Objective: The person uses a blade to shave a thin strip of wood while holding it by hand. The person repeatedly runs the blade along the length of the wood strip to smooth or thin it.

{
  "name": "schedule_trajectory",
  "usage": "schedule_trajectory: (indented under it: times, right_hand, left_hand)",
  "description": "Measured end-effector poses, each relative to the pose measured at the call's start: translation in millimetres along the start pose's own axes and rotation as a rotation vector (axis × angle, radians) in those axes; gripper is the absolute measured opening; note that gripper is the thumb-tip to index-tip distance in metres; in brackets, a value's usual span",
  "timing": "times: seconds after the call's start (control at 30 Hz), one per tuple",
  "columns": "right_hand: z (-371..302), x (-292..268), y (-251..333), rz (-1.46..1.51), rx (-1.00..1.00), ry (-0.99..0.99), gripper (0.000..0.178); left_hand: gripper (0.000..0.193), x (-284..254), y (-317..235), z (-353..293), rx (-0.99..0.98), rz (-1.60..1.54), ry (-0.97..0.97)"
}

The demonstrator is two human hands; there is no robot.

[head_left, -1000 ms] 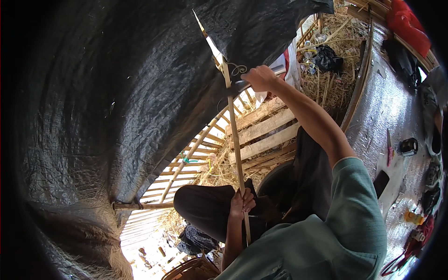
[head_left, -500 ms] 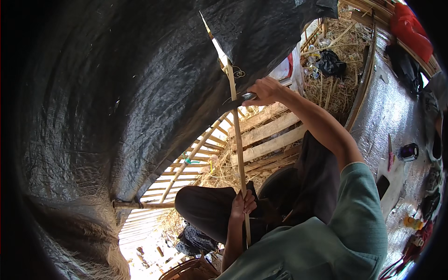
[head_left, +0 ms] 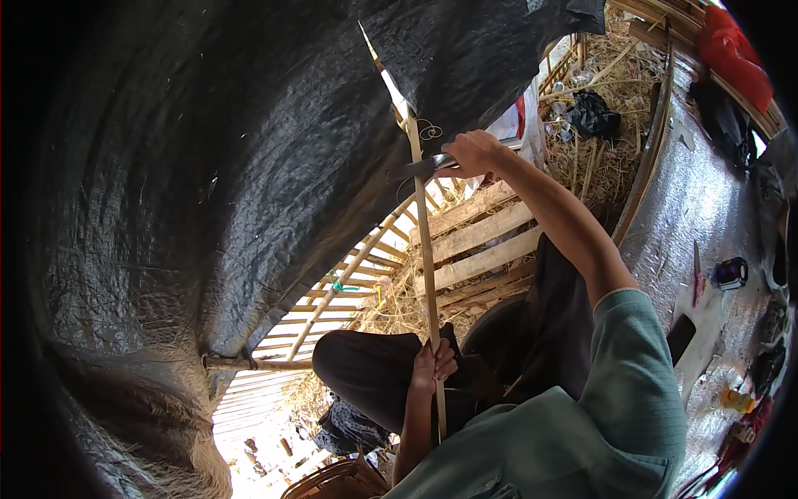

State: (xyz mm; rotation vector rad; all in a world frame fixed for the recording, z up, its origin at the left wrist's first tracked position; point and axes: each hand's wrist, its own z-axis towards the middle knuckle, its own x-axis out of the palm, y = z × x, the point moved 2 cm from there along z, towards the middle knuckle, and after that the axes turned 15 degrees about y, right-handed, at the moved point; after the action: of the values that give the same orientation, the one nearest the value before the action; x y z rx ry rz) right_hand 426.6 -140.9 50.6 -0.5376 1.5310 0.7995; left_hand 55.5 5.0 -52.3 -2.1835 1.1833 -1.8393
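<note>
Knife set against a bamboo strip

The left hand (head_left: 432,366) is clamped on the near end of the strip (head_left: 424,249); the right hand (head_left: 472,152) grips a knife (head_left: 420,169) against it farther up, beside black tarpaulin (head_left: 208,166).

Teal short-sleeved shirt (head_left: 582,432); dark trousers (head_left: 374,374); bare forearms, no gloves

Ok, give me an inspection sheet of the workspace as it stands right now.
Surface: bamboo slat floor strewn with straw.
Job's things: long bamboo strip, upright; knife blade laid against it high up.
Clutter: black bag, small items on silver sheeting at right.
Hands: left hand grips the strip low; right hand holds the knife.
Cables: thin wire loop near the strip's top.
Surroundings: black tarpaulin overhead, red cloth upper right.
</note>
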Motion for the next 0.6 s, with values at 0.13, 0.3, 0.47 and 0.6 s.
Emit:
schedule_trajectory:
  times: [0.13, 0.3, 0.47, 0.6]
  right_hand:
    - [12.1, -0.4, 3.9, 0.128, 0.096, -0.007, 0.065]
    - [-1.8, -1.3, 12.2, 0.076, -0.168, 0.111, 0.06]
    - [-0.3, 6.5, -12.2, 0.134, 0.087, -0.091, 0.059]
    - [-16.8, 13.5, 2.2, 0.031, -0.281, -0.085, 0.055]
  left_hand:
    - [0.043, 7.7, -2.2, -1.9, 0.022, 0.2, -0.115]
    - [0.042, 17.1, 8.2, 2.3, 0.083, 0.502, -0.517]
    - [0.043, 20.5, 23.0, -15.8, 0.068, 0.458, -0.596]
    - [0.046, 14.6, 44.0, -49.6, 0.02, 0.374, -0.494]
